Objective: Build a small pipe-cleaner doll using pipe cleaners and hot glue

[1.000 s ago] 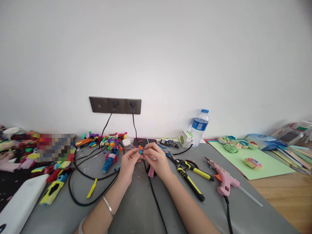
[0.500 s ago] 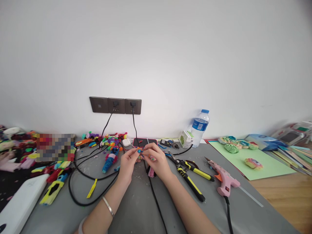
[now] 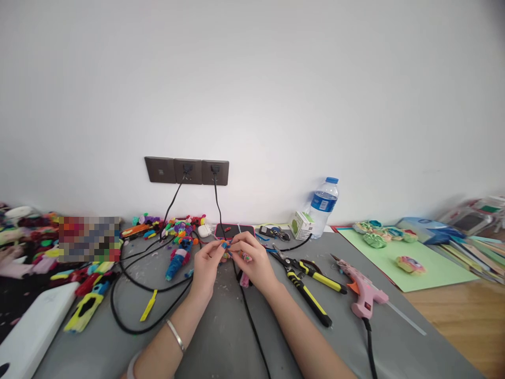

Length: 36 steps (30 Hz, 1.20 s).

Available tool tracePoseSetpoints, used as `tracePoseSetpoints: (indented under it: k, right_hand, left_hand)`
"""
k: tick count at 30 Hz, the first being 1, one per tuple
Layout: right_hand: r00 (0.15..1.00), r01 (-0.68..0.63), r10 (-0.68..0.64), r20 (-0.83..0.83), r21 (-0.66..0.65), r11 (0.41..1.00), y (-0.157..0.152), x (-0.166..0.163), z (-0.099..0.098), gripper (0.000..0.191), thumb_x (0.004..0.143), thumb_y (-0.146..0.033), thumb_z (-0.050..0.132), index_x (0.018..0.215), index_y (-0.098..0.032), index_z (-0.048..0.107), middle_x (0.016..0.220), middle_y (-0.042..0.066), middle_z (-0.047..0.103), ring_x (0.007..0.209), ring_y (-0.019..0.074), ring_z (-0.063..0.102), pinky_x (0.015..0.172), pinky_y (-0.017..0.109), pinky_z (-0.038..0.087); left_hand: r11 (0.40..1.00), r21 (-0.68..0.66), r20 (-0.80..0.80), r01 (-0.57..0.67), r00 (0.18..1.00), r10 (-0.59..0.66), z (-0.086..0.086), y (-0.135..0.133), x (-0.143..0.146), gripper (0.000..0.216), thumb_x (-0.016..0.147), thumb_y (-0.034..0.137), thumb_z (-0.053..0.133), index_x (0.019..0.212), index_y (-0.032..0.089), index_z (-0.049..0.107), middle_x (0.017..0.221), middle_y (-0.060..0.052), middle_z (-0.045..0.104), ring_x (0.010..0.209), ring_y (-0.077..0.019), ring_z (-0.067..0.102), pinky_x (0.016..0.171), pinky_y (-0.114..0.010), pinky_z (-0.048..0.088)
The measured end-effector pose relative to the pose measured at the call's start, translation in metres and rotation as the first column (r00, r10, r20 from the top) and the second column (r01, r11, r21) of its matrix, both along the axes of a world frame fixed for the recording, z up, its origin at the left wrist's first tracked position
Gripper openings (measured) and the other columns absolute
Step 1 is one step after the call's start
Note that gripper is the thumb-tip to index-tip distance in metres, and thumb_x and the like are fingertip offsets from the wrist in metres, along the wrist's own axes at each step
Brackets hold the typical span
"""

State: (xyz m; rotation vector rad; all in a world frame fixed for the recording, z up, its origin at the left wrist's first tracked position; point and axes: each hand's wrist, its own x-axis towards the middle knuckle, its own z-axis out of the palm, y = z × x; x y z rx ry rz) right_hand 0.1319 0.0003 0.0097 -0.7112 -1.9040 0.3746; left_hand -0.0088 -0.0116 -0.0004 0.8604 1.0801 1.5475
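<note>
My left hand [image 3: 208,261] and my right hand [image 3: 251,258] meet over the middle of the table. Their fingertips pinch a small colourful pipe-cleaner piece [image 3: 225,242], with orange and blue showing; the fingers cover most of it. Beneath my right hand, a pink fuzzy part [image 3: 245,280] shows; I cannot tell if it belongs to the held piece. Left of my hands lies a blue pipe-cleaner figure [image 3: 178,261]. Black-and-yellow pliers [image 3: 309,297] rest to the right of my right hand.
A pink glue gun [image 3: 366,295] lies at the right, beside green paper [image 3: 442,276]. A water bottle [image 3: 323,208] and small box [image 3: 301,226] stand by the wall. Black cables [image 3: 136,330] loop across the table. A white device [image 3: 39,331] is at the left.
</note>
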Motion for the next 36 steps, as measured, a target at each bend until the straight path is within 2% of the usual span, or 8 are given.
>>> tracePoseSetpoints:
  k: [12,19,25,31,34,36]
  right_hand:
    - [1.000,-0.007,0.007,-0.022,0.004,1.000,-0.0010,-0.0009,0.0016,0.014,0.088,-0.010,0.053,0.085,-0.021,0.061,0.096,0.007,0.057,0.089,0.0180,0.059,0.076,0.031,0.049]
    - [0.999,-0.009,0.009,-0.048,0.010,1.000,-0.0022,-0.0018,0.0037,0.015,0.087,-0.009,0.053,0.085,-0.022,0.061,0.096,0.007,0.057,0.089,0.0183,0.059,0.076,0.031,0.049]
    - [0.999,-0.016,0.016,-0.050,0.010,1.000,-0.0017,-0.0012,0.0020,0.014,0.087,-0.009,0.053,0.086,-0.021,0.061,0.097,0.007,0.057,0.090,0.0183,0.060,0.076,0.031,0.049]
    - [0.995,0.005,-0.006,-0.104,-0.004,1.000,-0.0002,-0.0021,0.0024,0.014,0.087,-0.009,0.053,0.085,-0.021,0.060,0.094,0.006,0.059,0.087,0.0180,0.059,0.073,0.030,0.048]
    - [0.982,0.041,-0.045,-0.182,-0.027,0.999,0.0000,-0.0011,0.0020,0.013,0.088,-0.010,0.053,0.082,-0.021,0.059,0.091,0.005,0.060,0.083,0.0173,0.059,0.068,0.029,0.047]
    - [0.968,0.065,-0.077,-0.238,-0.057,0.996,0.0009,0.0000,0.0003,0.013,0.087,-0.011,0.053,0.081,-0.021,0.060,0.089,0.005,0.061,0.080,0.0168,0.059,0.065,0.028,0.046]
  left_hand:
    - [0.999,0.035,-0.013,-0.024,1.000,0.025,0.0027,-0.0013,0.0011,0.027,0.061,0.036,0.079,0.078,0.015,0.074,0.077,-0.006,0.073,0.065,-0.0139,0.062,0.059,-0.023,0.051]
    - [0.996,0.087,-0.050,-0.027,0.998,0.032,0.0047,-0.0035,0.0024,0.025,0.064,0.036,0.077,0.079,0.015,0.075,0.077,-0.006,0.074,0.068,-0.0154,0.064,0.060,-0.023,0.052]
    - [0.997,0.076,-0.028,-0.031,0.999,0.033,0.0054,-0.0032,0.0020,0.026,0.062,0.035,0.079,0.077,0.015,0.076,0.077,-0.007,0.073,0.068,-0.0163,0.064,0.060,-0.024,0.053]
    - [0.999,-0.001,0.117,0.049,0.992,-0.049,0.0039,-0.0020,0.0032,0.028,0.059,0.036,0.083,0.075,0.014,0.077,0.073,-0.006,0.073,0.066,-0.0138,0.063,0.062,-0.023,0.053]
    - [0.990,-0.025,0.231,0.136,0.965,-0.126,0.0022,-0.0045,0.0070,0.032,0.058,0.036,0.085,0.081,0.015,0.078,0.085,-0.008,0.076,0.070,-0.0140,0.065,0.068,-0.025,0.054]
    - [0.980,-0.019,0.253,0.196,0.950,-0.185,0.0018,-0.0072,0.0096,0.036,0.059,0.036,0.085,0.089,0.017,0.078,0.099,-0.010,0.075,0.078,-0.0164,0.067,0.071,-0.027,0.055]
